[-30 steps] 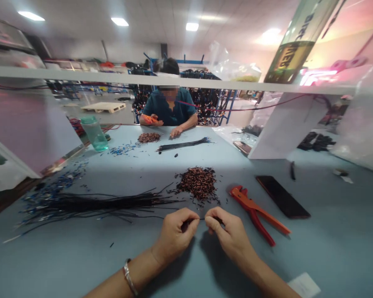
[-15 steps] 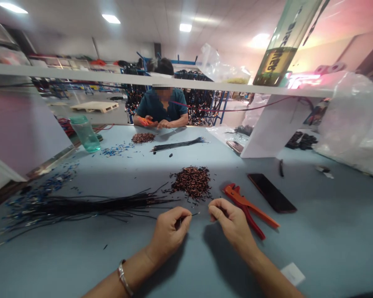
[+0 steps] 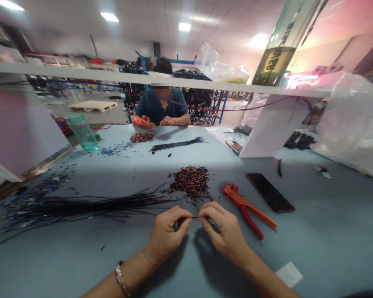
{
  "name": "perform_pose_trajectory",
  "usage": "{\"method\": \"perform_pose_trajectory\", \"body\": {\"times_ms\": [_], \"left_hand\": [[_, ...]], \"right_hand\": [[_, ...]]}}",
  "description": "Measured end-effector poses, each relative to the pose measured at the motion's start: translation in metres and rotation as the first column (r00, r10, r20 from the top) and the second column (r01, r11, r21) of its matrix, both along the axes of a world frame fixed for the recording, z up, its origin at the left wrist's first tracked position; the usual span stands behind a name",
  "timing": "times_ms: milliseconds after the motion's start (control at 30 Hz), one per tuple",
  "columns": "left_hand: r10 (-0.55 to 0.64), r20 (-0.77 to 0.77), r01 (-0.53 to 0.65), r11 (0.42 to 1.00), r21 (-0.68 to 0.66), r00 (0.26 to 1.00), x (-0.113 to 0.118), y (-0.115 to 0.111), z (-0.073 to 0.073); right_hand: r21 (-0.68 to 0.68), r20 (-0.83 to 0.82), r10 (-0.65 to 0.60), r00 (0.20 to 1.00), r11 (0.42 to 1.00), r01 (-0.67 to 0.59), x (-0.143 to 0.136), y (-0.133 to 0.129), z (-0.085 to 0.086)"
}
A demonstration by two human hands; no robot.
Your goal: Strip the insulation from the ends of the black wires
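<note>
Between my two hands a short stretch of thin black wire (image 3: 195, 217) shows, just above the table. My left hand (image 3: 169, 229) is closed in a pinch on one side of it. From the other side my right hand (image 3: 223, 227) pinches its end between thumb and fingers. Behind my hands lies a heap of small copper and black pieces (image 3: 190, 182). To the left stretches a bundle of black wires (image 3: 90, 205), with loose ends toward the heap. An orange and red hand tool (image 3: 247, 209), like a wire stripper, rests right of my right hand.
A dark phone (image 3: 270, 192) lies at the right. Across the table (image 3: 65, 265) a person (image 3: 161, 103) holds an orange tool. Beyond the heap are a smaller wire bundle (image 3: 175, 143) and blue scraps (image 3: 115, 149). A green bottle (image 3: 83, 133) stands back left; a white shelf (image 3: 112, 76) spans above.
My right hand has moved left to the wire and now pinches its free end. My left hand keeps its pinch. The person opposite has shifted the orange tool slightly left.
</note>
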State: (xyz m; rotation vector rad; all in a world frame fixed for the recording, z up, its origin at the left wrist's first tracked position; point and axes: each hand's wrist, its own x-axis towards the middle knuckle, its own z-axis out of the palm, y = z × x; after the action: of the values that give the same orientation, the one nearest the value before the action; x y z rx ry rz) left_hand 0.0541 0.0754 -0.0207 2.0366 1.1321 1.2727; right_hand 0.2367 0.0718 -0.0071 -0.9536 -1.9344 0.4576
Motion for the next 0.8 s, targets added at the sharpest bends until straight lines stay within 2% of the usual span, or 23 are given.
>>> {"method": "perform_pose_trajectory", "body": {"times_ms": [467, 800], "left_hand": [[-0.072, -0.042, 0.071, 0.997, -0.038, 0.997, 0.0026, -0.0051, 0.0003], [-0.075, -0.088, 0.071, 0.996, -0.05, 0.993, 0.002, -0.0061, 0.0015]], "right_hand": [[0.096, 0.088, -0.018, 0.996, 0.995, 0.01, -0.0049, -0.006, -0.0066], [0.058, 0.087, -0.019, 0.996, 0.998, 0.014, -0.0084, -0.0084, -0.0054]]}}
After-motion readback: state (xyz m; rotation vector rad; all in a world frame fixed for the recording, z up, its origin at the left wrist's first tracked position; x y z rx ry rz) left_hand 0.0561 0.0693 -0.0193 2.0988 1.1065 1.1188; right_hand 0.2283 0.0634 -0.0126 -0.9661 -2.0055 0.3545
